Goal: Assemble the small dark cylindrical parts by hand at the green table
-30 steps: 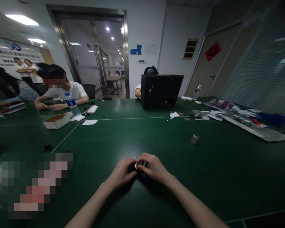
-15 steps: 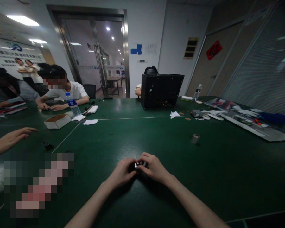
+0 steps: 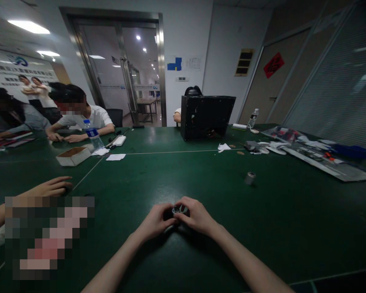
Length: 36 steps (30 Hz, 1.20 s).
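Observation:
My left hand (image 3: 158, 217) and my right hand (image 3: 195, 212) meet low over the green table (image 3: 213, 179) in front of me. Between their fingertips is a small round metal part (image 3: 176, 209) with a pale rim and a dark middle. Both hands are closed on it, thumbs on the near side and fingers curled over the far side. Fingers cover much of the part, so its exact kind cannot be made out. Farther off to the right, a short silver metal cylinder (image 3: 250, 178) stands upright on the table.
A co-worker's hand (image 3: 53, 187) reaches in from the left. Beyond it are an open carton (image 3: 73, 156), a water bottle (image 3: 93, 136) and paper (image 3: 116, 157). A black case (image 3: 208, 118) stands at the back. Clutter and a flat board (image 3: 320, 162) lie at right.
The co-worker's hand at left has come nearer and to the right, where a small black object showed before. My hands stay nearly in place; the metal part between them looks slightly turned.

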Motion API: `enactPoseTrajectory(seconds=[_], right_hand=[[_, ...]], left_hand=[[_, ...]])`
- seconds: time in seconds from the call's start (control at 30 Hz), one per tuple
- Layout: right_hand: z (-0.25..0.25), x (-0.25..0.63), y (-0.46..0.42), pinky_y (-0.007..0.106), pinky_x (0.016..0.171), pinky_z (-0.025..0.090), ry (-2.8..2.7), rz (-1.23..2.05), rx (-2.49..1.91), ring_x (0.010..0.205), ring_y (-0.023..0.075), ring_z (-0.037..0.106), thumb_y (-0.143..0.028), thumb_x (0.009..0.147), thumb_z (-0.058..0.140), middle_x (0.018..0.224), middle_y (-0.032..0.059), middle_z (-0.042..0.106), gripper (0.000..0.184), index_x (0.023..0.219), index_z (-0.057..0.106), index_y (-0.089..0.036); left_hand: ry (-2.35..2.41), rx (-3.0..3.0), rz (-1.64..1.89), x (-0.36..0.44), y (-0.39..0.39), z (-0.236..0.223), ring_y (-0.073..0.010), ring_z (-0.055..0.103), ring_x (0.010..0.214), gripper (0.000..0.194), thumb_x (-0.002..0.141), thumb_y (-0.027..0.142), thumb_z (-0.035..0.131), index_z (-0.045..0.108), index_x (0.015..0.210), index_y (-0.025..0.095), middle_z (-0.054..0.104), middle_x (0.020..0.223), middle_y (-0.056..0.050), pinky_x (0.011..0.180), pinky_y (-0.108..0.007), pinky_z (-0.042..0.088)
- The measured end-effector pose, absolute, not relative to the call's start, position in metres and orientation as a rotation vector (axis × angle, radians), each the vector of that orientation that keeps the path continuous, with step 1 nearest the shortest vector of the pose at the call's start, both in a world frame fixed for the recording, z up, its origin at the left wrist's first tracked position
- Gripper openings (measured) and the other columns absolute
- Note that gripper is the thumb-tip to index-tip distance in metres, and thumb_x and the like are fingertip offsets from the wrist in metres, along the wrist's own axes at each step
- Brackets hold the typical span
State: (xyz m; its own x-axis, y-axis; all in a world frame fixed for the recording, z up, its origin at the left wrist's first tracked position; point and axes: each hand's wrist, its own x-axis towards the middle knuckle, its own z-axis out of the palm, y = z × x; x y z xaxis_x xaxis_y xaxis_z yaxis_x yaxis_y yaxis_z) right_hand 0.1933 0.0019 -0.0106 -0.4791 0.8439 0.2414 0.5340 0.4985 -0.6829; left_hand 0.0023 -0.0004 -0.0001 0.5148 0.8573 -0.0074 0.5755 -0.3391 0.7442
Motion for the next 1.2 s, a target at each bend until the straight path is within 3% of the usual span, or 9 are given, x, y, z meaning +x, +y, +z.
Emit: enactPoseTrajectory(seconds=[0.3, 0.47, 0.63, 0.83, 1.2], right_hand=[[-0.009, 0.192, 0.003, 0.025, 0.067, 0.047, -2.079, 0.876, -1.082, 0.076, 0.0149, 0.060, -0.030, 0.083, 0.060, 0.090, 0.0054, 0.064, 0.020, 0.097, 0.064, -0.017], [-0.013, 0.192, 0.007, 0.025, 0.063, 0.049, -1.869, 1.152, -1.055, 0.077, 0.0158, 0.061, -0.034, 0.080, 0.063, 0.090, 0.0061, 0.064, 0.033, 0.107, 0.059, -0.015], [-0.015, 0.192, 0.008, 0.026, 0.057, 0.052, -1.735, 1.411, -0.999, 0.075, 0.0165, 0.061, -0.042, 0.077, 0.065, 0.092, 0.0066, 0.060, 0.044, 0.111, 0.057, -0.015], [-0.019, 0.191, 0.011, 0.028, 0.062, 0.053, -1.654, 1.497, -0.985, 0.080, 0.0190, 0.062, -0.048, 0.074, 0.067, 0.090, 0.0067, 0.062, 0.046, 0.103, 0.060, -0.014], [-0.021, 0.190, 0.009, 0.031, 0.082, 0.048, -1.290, 1.749, -0.956, 0.085, 0.0171, 0.062, -0.043, 0.066, 0.075, 0.093, 0.0055, 0.063, 0.043, 0.093, 0.061, -0.013]], left_hand=[[1.108, 1.931, 0.505, 0.000, -0.001, 0.003, -0.0171, 0.055, 0.085, 0.032, 0.077, 0.034, 0.060, 0.064, 0.100, 0.013, 0.064, 0.093, -0.005, 0.076, -0.025, 0.040], [1.040, 1.731, 0.480, -0.004, 0.003, 0.003, -0.0151, 0.054, 0.077, 0.037, 0.077, 0.041, 0.061, 0.063, 0.096, 0.010, 0.063, 0.085, -0.005, 0.071, -0.024, 0.041], [0.891, 1.633, 0.488, -0.006, -0.001, 0.013, -0.0162, 0.053, 0.086, 0.042, 0.084, 0.048, 0.051, 0.065, 0.101, 0.012, 0.062, 0.094, -0.006, 0.076, -0.024, 0.040], [0.858, 1.580, 0.507, -0.004, 0.000, 0.013, -0.0130, 0.050, 0.076, 0.047, 0.086, 0.051, 0.048, 0.066, 0.100, 0.011, 0.061, 0.086, -0.006, 0.068, -0.022, 0.037], [1.030, 1.528, 0.685, -0.009, 0.011, -0.002, -0.0120, 0.051, 0.071, 0.049, 0.083, 0.054, 0.050, 0.058, 0.106, 0.011, 0.058, 0.083, -0.005, 0.067, -0.023, 0.042]])
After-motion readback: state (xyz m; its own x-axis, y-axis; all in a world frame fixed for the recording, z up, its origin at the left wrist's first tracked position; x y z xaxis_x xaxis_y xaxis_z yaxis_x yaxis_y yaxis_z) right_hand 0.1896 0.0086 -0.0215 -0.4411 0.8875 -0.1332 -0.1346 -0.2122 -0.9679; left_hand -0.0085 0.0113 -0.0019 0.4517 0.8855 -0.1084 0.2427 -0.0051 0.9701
